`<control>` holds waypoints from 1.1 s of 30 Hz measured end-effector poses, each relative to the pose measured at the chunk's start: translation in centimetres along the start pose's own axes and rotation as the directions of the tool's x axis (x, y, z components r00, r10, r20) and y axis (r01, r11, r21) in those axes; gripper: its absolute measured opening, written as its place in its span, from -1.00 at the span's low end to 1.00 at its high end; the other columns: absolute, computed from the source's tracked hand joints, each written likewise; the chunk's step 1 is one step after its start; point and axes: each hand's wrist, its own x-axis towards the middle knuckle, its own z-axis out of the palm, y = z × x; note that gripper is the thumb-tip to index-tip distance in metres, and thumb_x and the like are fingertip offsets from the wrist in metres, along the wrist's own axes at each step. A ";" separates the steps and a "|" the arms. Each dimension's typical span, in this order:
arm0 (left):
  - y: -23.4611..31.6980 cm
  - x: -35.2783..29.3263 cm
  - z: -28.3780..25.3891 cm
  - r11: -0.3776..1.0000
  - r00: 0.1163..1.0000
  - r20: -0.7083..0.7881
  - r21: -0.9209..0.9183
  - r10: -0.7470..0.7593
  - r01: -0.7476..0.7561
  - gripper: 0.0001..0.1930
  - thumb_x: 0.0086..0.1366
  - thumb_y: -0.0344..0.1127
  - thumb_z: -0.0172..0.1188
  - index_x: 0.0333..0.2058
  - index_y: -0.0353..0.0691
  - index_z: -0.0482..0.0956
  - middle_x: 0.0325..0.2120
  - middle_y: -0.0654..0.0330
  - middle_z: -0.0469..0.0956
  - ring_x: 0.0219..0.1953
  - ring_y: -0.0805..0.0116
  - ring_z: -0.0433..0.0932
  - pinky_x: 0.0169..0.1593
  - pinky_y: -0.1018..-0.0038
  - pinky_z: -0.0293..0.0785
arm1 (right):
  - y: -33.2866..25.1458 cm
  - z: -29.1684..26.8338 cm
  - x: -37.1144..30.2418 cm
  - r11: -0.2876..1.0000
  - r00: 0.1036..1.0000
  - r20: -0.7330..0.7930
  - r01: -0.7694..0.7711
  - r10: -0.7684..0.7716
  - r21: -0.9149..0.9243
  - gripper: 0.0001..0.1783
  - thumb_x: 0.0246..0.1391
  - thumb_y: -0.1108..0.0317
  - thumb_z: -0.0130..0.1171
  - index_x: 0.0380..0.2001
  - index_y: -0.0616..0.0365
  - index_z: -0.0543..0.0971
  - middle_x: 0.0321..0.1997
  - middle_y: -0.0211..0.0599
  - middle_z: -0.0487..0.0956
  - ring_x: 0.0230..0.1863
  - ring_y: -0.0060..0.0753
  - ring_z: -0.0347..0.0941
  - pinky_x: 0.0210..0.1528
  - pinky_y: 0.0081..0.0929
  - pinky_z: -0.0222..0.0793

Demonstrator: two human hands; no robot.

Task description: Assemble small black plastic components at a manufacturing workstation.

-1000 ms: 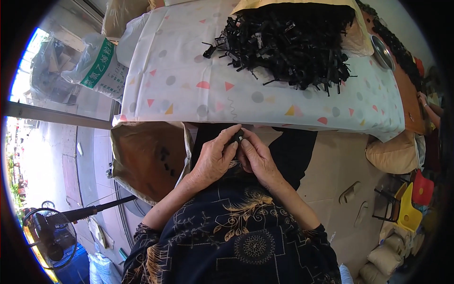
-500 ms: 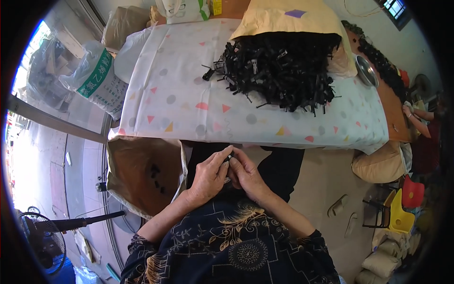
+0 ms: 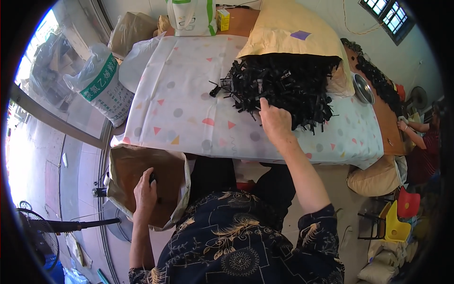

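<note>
Down at the left, the left hand (image 3: 145, 193) has dropped into the brown sack (image 3: 124, 166), fingers curled on a small black piece. Both hands met earlier; now the right hand (image 3: 275, 122) reaches the black clip pile (image 3: 288, 87) on the surface (image 3: 182, 113), fingers loose, forefinger out

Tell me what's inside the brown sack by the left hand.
The left hand reaches into the open brown sack with a small black piece at its fingers. Only bare brown lining shows; the sack's bottom is hidden by the hand and folds.
</note>
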 end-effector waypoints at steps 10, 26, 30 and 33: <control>5.6 2.6 1.2 0.891 0.986 0.166 -0.451 0.033 0.046 -0.62 0.25 -0.37 0.13 0.04 -0.29 0.37 -0.24 0.11 0.55 -0.25 0.26 0.58 -0.21 0.46 0.48 | 2.4 -0.1 1.8 0.880 0.986 0.147 -0.137 0.078 0.455 -0.75 0.04 0.32 0.19 -0.26 0.27 0.52 -0.57 -0.27 0.54 -0.49 -0.41 0.52 -0.45 -0.45 0.39; 12.2 5.9 8.3 -0.221 0.549 0.658 -0.517 0.516 0.827 -0.50 0.33 -0.11 0.09 0.15 -0.24 0.29 -0.24 -0.03 0.55 -0.44 0.42 0.57 -0.37 0.65 0.51 | -4.5 -4.2 -6.8 0.631 0.820 -0.126 0.518 -0.558 0.577 -0.57 -0.23 0.55 0.24 -0.15 0.15 0.54 -0.38 -0.26 0.59 -0.41 -0.25 0.56 -0.39 -0.42 0.50; 13.2 4.5 7.2 -0.269 0.485 0.670 -0.407 0.562 0.873 -0.51 0.31 -0.23 0.13 0.17 -0.18 0.27 -0.27 -0.01 0.56 -0.40 0.38 0.62 -0.38 0.64 0.56 | -4.9 -2.6 -8.9 0.558 0.799 -0.227 0.563 -0.557 0.610 -0.51 -0.29 0.56 0.28 -0.14 0.15 0.53 -0.38 -0.22 0.58 -0.40 -0.22 0.55 -0.39 -0.39 0.50; 13.8 3.6 6.7 -0.244 0.566 0.663 -0.519 0.490 0.819 -0.55 0.32 -0.29 0.12 0.15 -0.16 0.29 -0.29 0.04 0.56 -0.41 0.38 0.62 -0.37 0.62 0.55 | -5.0 -2.7 -9.8 0.574 0.821 -0.205 0.529 -0.533 0.625 -0.48 -0.21 0.58 0.26 -0.06 0.18 0.46 -0.34 -0.17 0.57 -0.38 -0.21 0.55 -0.37 -0.43 0.49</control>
